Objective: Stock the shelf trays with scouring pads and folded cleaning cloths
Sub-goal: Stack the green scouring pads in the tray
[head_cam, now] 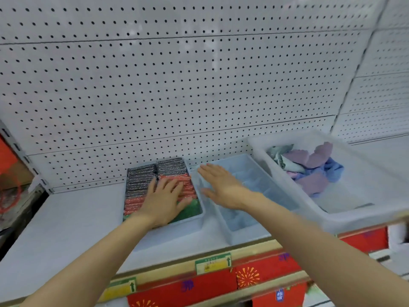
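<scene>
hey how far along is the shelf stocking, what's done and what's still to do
Done, by the look of it: the left tray is packed with rows of scouring pads. In hand: the left hand rests flat on those pads, and the right hand is open above the middle tray. Left: that divided tray looks empty, and the cloths lie loosely heaped in the big bin, seemingly not yet folded.

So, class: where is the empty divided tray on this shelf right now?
In the head view, the divided tray sits right of centre, between the tray of scouring pads and the big bin of loose cloths.
</scene>
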The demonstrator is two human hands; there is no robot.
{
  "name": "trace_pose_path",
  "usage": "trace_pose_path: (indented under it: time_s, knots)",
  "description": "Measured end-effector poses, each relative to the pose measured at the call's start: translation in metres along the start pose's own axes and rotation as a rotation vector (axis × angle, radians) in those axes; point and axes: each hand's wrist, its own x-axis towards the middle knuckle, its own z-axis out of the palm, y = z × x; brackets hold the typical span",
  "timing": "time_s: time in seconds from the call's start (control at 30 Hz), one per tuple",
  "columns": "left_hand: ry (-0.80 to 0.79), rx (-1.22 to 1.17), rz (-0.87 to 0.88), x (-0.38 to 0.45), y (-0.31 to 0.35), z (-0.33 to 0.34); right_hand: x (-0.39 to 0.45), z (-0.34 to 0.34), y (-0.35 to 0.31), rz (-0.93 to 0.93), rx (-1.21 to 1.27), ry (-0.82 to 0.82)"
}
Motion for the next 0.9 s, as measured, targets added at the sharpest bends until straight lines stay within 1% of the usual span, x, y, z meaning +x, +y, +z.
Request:
trace_pose_path:
  time_s: [0.07, 0.1, 0.17, 0.3, 0.37, 0.43, 0.53, 0.6, 0.67, 0.7, 0.73, 0.83, 0.87, 0.9]
  knots:
    - [0.148, -0.032, 0.048, 0.017, 0.027, -0.018, -0.018, -0.026, 0.027, 0.059, 0.010, 0.116]
    - [0.186, -0.061, 0.092, 0.028, 0.046, -0.027, -0.029, -0.037, 0.042, 0.103, 0.007, 0.164]
    - [0.209, -0.105, 0.220, 0.050, 0.088, -0.041, -0.051, -0.056, 0.074, 0.213, -0.014, 0.223]
    - [0.223, -0.176, 0.548, 0.078, 0.184, -0.062, -0.100, -0.082, 0.128, 0.414, -0.034, 0.273]
    - [0.162, -0.218, 0.662, 0.088, 0.233, -0.074, -0.127, -0.092, 0.151, 0.509, -0.043, 0.288]
    - [0.027, -0.176, 0.713, 0.101, 0.277, -0.080, -0.150, -0.097, 0.170, 0.566, -0.051, 0.289]
    - [-0.184, 0.052, 0.742, 0.122, 0.331, -0.079, -0.183, -0.104, 0.197, 0.609, -0.088, 0.272]
    - [-0.332, 0.183, 0.751, 0.136, 0.354, -0.070, -0.201, -0.108, 0.212, 0.635, -0.096, 0.252]
    - [-0.503, 0.241, 0.733, 0.149, 0.369, -0.055, -0.218, -0.112, 0.226, 0.665, -0.105, 0.217]
    - [-0.554, 0.263, 0.723, 0.153, 0.373, -0.048, -0.225, -0.114, 0.233, 0.676, -0.109, 0.191]
    - [-0.564, 0.301, 0.718, 0.154, 0.375, -0.041, -0.231, -0.115, 0.240, 0.678, -0.109, 0.158]
    - [-0.449, 0.459, 0.744, 0.161, 0.381, -0.028, -0.245, -0.120, 0.259, 0.669, -0.099, 0.062]
    - [-0.425, 0.485, 0.743, 0.164, 0.383, -0.026, -0.247, -0.121, 0.264, 0.666, -0.093, 0.034]
    - [-0.410, 0.460, 0.736, 0.167, 0.384, -0.027, -0.248, -0.122, 0.267, 0.664, -0.086, 0.001]
